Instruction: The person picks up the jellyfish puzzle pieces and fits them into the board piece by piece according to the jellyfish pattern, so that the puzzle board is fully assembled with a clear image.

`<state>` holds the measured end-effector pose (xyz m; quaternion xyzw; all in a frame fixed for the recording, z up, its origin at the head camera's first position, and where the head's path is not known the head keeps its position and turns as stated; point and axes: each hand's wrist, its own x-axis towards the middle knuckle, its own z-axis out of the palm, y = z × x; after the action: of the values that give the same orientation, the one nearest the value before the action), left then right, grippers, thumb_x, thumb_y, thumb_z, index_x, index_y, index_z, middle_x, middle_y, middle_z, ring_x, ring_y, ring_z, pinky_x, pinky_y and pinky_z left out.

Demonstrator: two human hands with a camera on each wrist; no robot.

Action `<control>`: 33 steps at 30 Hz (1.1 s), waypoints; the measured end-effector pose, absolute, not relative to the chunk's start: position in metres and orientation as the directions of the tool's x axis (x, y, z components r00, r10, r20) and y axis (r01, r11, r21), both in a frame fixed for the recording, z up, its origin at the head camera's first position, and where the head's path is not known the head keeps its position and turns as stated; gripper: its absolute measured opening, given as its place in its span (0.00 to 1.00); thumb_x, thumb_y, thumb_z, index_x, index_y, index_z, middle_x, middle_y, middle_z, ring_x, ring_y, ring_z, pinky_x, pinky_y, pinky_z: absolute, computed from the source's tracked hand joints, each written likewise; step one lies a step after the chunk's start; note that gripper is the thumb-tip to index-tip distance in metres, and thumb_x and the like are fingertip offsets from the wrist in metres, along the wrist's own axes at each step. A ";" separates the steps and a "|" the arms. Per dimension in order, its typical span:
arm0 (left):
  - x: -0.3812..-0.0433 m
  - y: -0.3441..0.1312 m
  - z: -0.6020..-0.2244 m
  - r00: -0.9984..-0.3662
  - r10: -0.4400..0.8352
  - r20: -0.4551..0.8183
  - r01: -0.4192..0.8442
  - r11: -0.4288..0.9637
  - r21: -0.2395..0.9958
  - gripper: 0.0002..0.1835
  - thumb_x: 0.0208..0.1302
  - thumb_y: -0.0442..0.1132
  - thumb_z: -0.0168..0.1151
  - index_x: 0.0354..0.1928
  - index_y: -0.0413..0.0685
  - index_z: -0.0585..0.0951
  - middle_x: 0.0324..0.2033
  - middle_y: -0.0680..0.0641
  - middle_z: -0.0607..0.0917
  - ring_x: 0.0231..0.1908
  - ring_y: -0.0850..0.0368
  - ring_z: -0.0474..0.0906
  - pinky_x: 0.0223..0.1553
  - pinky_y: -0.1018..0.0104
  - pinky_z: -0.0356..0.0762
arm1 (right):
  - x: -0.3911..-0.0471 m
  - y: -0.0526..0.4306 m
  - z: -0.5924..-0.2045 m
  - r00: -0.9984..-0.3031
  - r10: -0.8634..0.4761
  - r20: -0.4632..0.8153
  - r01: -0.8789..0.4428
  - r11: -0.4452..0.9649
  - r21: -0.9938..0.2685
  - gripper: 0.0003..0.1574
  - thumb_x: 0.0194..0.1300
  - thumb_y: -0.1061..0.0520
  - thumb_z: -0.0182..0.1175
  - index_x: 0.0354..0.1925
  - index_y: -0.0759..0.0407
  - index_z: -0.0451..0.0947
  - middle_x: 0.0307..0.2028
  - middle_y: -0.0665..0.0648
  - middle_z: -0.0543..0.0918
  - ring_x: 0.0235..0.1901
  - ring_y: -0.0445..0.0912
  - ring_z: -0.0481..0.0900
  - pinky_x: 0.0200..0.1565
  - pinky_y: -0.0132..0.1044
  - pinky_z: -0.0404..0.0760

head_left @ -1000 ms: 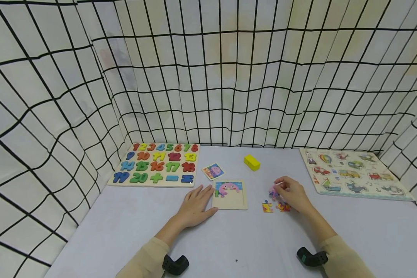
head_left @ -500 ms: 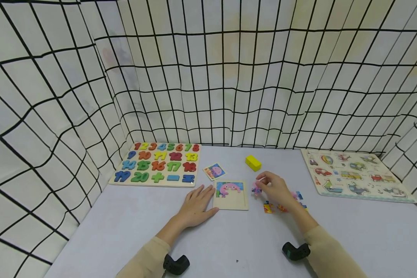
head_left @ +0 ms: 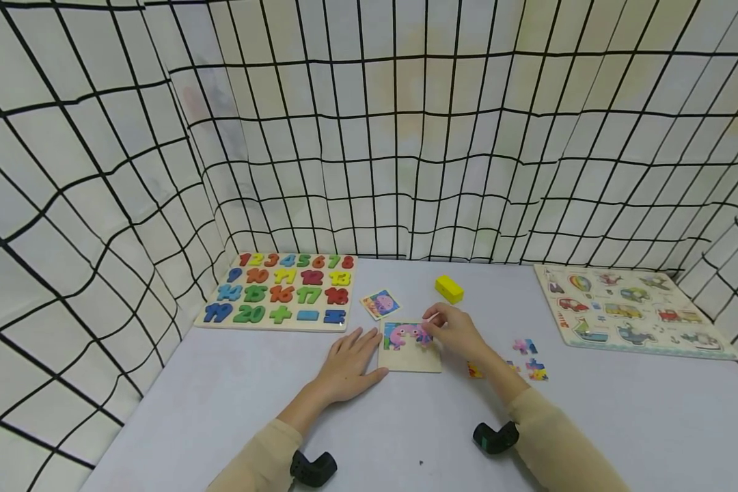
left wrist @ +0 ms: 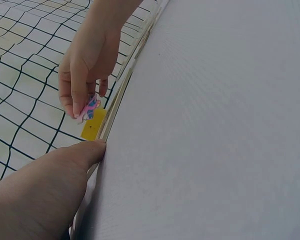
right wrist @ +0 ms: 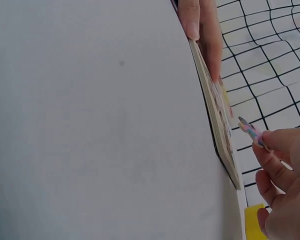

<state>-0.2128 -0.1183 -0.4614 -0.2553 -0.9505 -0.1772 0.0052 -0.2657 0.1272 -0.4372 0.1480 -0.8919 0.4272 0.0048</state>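
Note:
A square wooden puzzle tray [head_left: 408,362] lies on the white table, its upper part filled with a pink animal picture and its lower part bare wood. My left hand [head_left: 346,369] rests flat at the tray's left edge, fingers straight. Above the tray's upper right part, my right hand [head_left: 455,333] pinches a pink and blue jigsaw piece [right wrist: 254,134] between thumb and fingertips. In the right wrist view the piece is apart from the tray. Several loose jigsaw pieces [head_left: 536,369] lie right of the tray, some partly hidden by the right forearm.
Behind the tray are a small picture card [head_left: 380,304] and a yellow block [head_left: 449,289]. A number board [head_left: 277,290] stands at the back left, a vehicle picture board [head_left: 636,311] at the right. Black-lined netting [head_left: 369,137] encloses the table.
My right hand has carried the pink and blue jigsaw piece leftward from the loose pieces to above the tray. The left hand stays at the tray's edge.

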 end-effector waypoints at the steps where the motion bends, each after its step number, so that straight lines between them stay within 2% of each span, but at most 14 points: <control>1: -0.213 -0.118 -0.462 -0.869 0.484 0.103 0.488 0.806 0.335 0.37 0.63 0.60 0.49 0.68 0.47 0.59 0.68 0.47 0.57 0.68 0.45 0.45 0.62 0.43 0.43 | -0.265 0.124 -0.437 -0.953 -0.269 0.140 -0.278 0.590 -0.758 0.08 0.61 0.56 0.61 0.38 0.56 0.75 0.26 0.50 0.77 0.26 0.45 0.71 0.27 0.34 0.70; 8: -0.214 -0.118 -0.463 -0.869 0.483 0.106 0.489 0.808 0.330 0.37 0.63 0.60 0.48 0.68 0.47 0.59 0.68 0.47 0.57 0.68 0.45 0.45 0.62 0.43 0.43 | -0.265 0.107 -0.442 -0.954 -0.276 0.114 -0.260 0.578 -0.774 0.07 0.60 0.57 0.61 0.38 0.56 0.75 0.25 0.49 0.77 0.26 0.44 0.71 0.26 0.32 0.70; 13: -0.213 -0.117 -0.462 -0.869 0.484 0.107 0.489 0.806 0.333 0.37 0.63 0.60 0.49 0.68 0.47 0.59 0.68 0.47 0.57 0.68 0.45 0.45 0.62 0.43 0.43 | -0.266 0.099 -0.449 -0.950 -0.282 0.135 -0.288 0.622 -0.728 0.07 0.59 0.57 0.62 0.37 0.54 0.76 0.23 0.47 0.75 0.25 0.43 0.70 0.28 0.32 0.69; 23: -0.213 -0.117 -0.462 -0.868 0.485 0.110 0.493 0.808 0.323 0.37 0.63 0.60 0.49 0.68 0.47 0.59 0.68 0.46 0.57 0.68 0.45 0.45 0.62 0.43 0.44 | -0.265 0.093 -0.457 -0.946 -0.229 0.230 -0.324 0.701 -0.636 0.05 0.57 0.54 0.64 0.33 0.53 0.79 0.20 0.45 0.72 0.30 0.45 0.66 0.38 0.47 0.61; 33: -0.214 -0.118 -0.463 -0.869 0.482 0.110 0.491 0.812 0.315 0.37 0.63 0.60 0.49 0.68 0.47 0.59 0.68 0.47 0.57 0.68 0.45 0.45 0.62 0.43 0.44 | -0.262 0.089 -0.458 -0.941 -0.226 0.252 -0.335 0.719 -0.609 0.05 0.57 0.54 0.64 0.31 0.54 0.79 0.20 0.44 0.71 0.31 0.45 0.64 0.38 0.47 0.59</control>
<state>-0.2137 -0.1181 -0.4633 -0.2555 -0.9519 -0.1688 0.0126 -0.2625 0.0889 -0.4578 0.1518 -0.9235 0.3430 0.0799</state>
